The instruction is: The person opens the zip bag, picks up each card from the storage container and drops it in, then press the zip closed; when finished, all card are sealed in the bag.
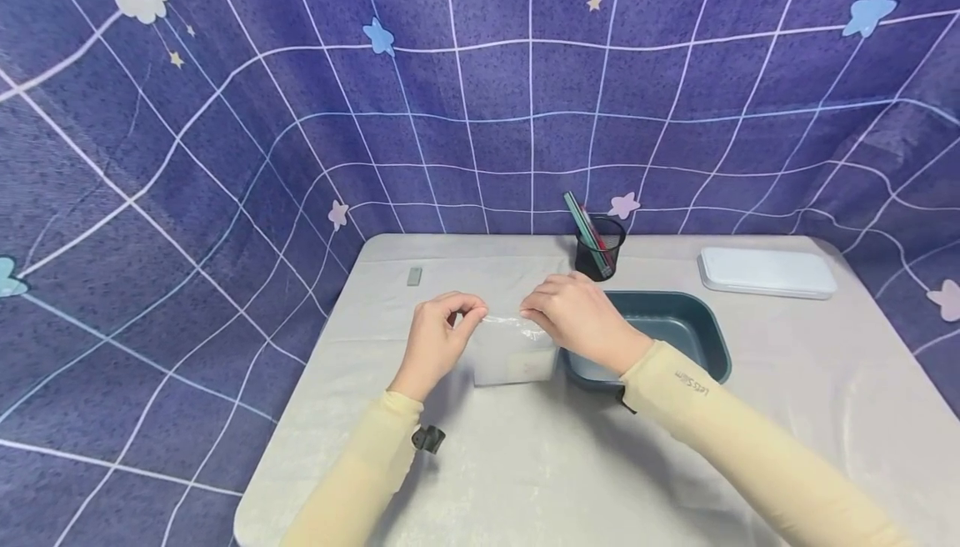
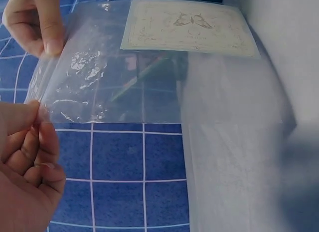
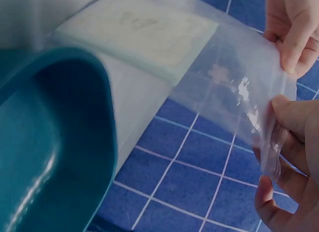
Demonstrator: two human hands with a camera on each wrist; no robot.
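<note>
A clear plastic zip bag [image 1: 498,347] hangs upright over the table between both hands. My left hand [image 1: 438,338] pinches one end of its top edge between thumb and finger. At the other end of that edge, my right hand [image 1: 581,318] pinches the plastic the same way. Low inside the bag lies a pale cream pad of paper [image 2: 192,27] with a butterfly print; its pale green side [image 3: 124,60] shows in the right wrist view. The bag's upper part is see-through and wrinkled, with bright reflections.
A dark teal bin [image 1: 720,347] stands right beside the bag, under my right forearm. Behind it is a black mesh pen cup [image 1: 611,234] with pens. A white pencil case [image 1: 768,272] lies back right, and a small grey-green block [image 1: 414,276] back left.
</note>
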